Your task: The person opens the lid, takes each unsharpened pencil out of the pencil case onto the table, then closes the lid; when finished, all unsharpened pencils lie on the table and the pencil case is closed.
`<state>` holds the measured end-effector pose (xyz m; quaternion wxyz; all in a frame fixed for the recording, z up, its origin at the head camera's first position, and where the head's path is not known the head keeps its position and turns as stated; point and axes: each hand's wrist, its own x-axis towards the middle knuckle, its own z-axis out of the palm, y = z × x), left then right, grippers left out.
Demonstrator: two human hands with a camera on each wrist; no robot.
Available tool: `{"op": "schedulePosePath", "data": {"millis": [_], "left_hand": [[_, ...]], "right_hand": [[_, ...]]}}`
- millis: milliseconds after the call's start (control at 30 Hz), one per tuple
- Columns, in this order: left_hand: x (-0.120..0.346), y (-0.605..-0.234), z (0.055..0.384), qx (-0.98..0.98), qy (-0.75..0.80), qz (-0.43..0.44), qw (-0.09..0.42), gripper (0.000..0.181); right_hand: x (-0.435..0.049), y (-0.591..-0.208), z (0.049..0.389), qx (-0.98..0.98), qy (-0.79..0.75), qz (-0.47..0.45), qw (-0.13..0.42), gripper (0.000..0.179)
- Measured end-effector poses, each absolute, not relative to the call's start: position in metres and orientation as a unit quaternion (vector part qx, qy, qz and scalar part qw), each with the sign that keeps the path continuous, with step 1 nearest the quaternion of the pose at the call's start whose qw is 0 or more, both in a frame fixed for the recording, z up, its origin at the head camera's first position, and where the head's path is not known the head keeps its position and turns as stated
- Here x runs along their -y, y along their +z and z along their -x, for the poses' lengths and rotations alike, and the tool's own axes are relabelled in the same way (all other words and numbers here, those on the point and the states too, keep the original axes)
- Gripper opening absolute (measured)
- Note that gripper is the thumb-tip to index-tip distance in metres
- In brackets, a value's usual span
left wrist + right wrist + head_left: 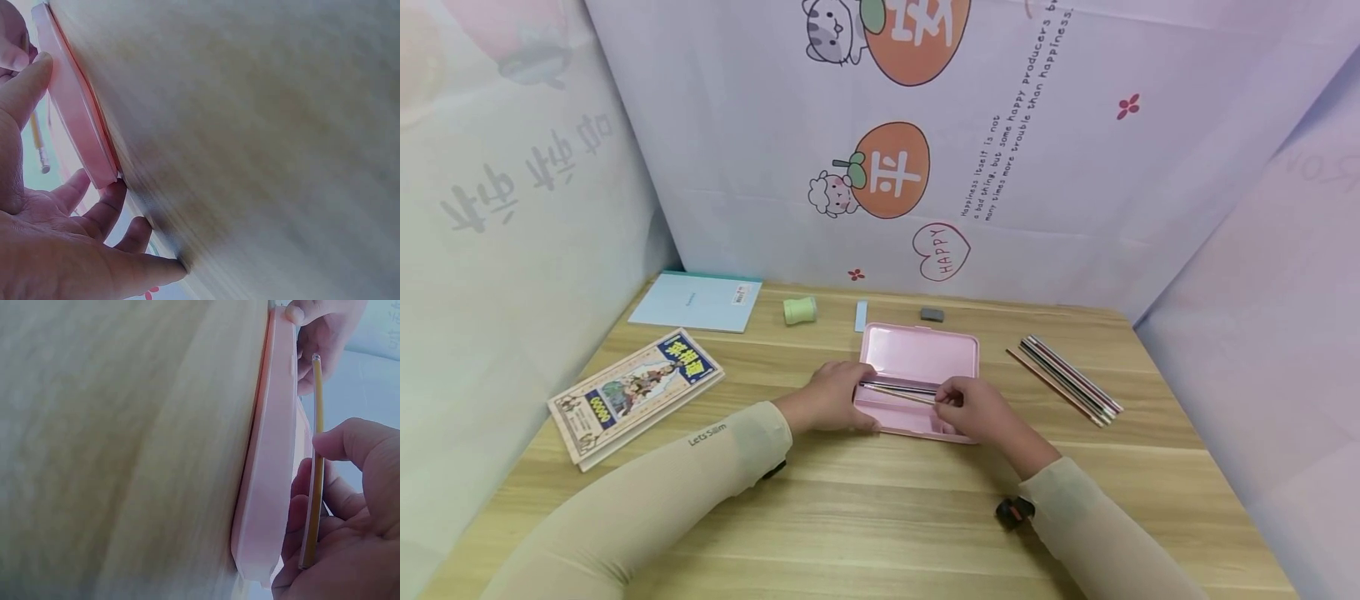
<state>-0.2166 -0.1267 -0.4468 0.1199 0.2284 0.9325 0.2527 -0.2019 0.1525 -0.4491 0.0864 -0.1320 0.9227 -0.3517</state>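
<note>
The person's right hand (973,408) pinches a yellow pencil (319,406) between thumb and fingers, its metal-tipped end pointing toward the other hand. The left hand (835,396) spans the left end of the pink pencil case (891,412), thumb on the near wall and fingers round the end, bracing it on the wood-grain table (865,517). The case lies open between the 2 hands, lid (921,350) folded to the far side; at least 1 dark pencil (906,386) lies in its tray, with the yellow pencil slanting over it.

The step in hand appears to be settling that pencil in the tray, though 1 still moment cannot prove it is going in rather than out. If it is going in, the next move calls for lining it up with the long walls, lowering it and letting go while the left hand steadies the case.

To the right lies a loose bundle of pencils (1071,379); to the left, a thick illustrated book (636,392). Beyond the lid are a dark grey eraser (932,315) and a pale blue strip (861,317), probably a ruler.
</note>
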Motion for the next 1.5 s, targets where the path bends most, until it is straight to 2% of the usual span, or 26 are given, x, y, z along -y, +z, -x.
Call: {"op": "schedulePosePath", "data": {"millis": [567,867,1100,1300,1500], "left_hand": [[0.127,-0.445,0.215,-0.933,0.256,-0.222,0.123,0.090],[0.125,-0.449,0.216,-0.933,0.251,-0.225,0.124,0.089],[0.125,-0.447,0.216,-0.932,0.253,-0.225,0.126,0.091],[0.126,-0.448,0.216,-0.933,0.251,-0.226,0.126,0.091],[0.127,-0.446,0.215,-0.932,0.254,-0.230,0.121,0.090]], "right_hand": [[-0.194,-0.438,0.211,-0.932,-0.351,0.086,0.040,0.012],[-0.240,-0.428,0.221,-0.946,-0.319,0.035,0.033,0.025],[-0.292,-0.431,0.230,-0.958,-0.287,-0.008,0.006,0.028],[-0.327,-0.445,0.231,-0.964,-0.262,-0.049,0.018,0.027],[-0.341,-0.452,0.229,-0.963,-0.257,-0.078,0.029,0.031]]}}
